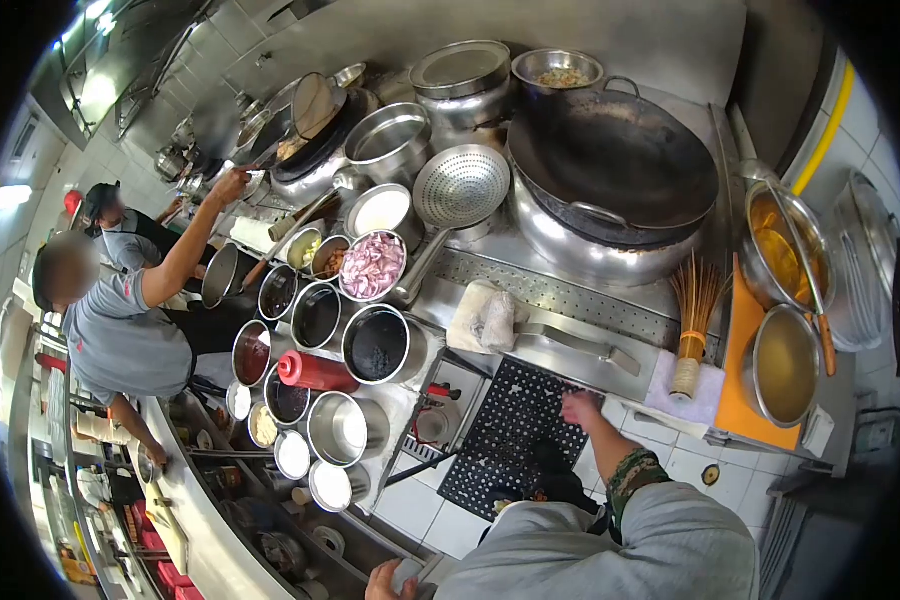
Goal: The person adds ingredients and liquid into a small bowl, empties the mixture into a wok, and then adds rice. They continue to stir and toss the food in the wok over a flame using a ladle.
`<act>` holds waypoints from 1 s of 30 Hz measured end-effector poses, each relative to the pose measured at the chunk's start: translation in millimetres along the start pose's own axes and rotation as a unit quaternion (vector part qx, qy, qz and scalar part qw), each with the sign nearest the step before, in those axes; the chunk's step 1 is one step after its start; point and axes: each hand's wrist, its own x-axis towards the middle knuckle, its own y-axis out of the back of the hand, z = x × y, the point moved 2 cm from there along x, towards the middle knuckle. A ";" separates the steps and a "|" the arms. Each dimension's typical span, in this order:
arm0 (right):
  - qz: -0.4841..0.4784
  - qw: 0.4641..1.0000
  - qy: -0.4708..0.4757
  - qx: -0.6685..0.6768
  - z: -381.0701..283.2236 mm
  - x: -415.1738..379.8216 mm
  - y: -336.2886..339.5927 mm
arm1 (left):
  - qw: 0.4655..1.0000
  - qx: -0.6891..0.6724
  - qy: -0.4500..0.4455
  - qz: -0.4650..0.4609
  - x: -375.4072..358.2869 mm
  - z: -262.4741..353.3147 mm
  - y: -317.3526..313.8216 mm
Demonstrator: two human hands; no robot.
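Note:
My right hand point(582, 408) hangs in the air above the black perforated floor mat point(510, 425), in front of the stove edge. Its fingers are a little blurred and loosely apart, and nothing shows in them. At the bottom edge of the view, my left hand point(388, 582) is beside the pale counter edge, fingers apart and partly cut off by the frame. Nearest to my right hand are a folded white cloth point(480, 315) and a curved metal handle point(580, 347) on the stove front. A large black wok point(615, 165) sits on the burner beyond.
Left of the stove stand several metal pots, a bowl of chopped onions point(373, 266), a red squeeze bottle point(315, 372) and a perforated strainer point(461, 187). A bamboo brush point(692, 330) and liquid-filled bowls point(785, 365) are at right. Another person point(130, 320) works at the left.

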 end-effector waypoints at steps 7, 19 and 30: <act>-0.369 0.701 0.189 -0.580 14.2 -97.4 -133.1 | 0.977 -0.112 -0.161 -0.084 78.1 104.8 -36.0; -0.636 0.302 0.330 -0.628 33.0 -238.9 -272.6 | 0.884 -0.253 -0.255 -0.298 134.8 180.8 -66.5; -0.641 0.168 0.334 -0.670 77.0 -294.8 -303.2 | 0.928 -0.286 -0.175 -0.164 84.1 130.1 -14.3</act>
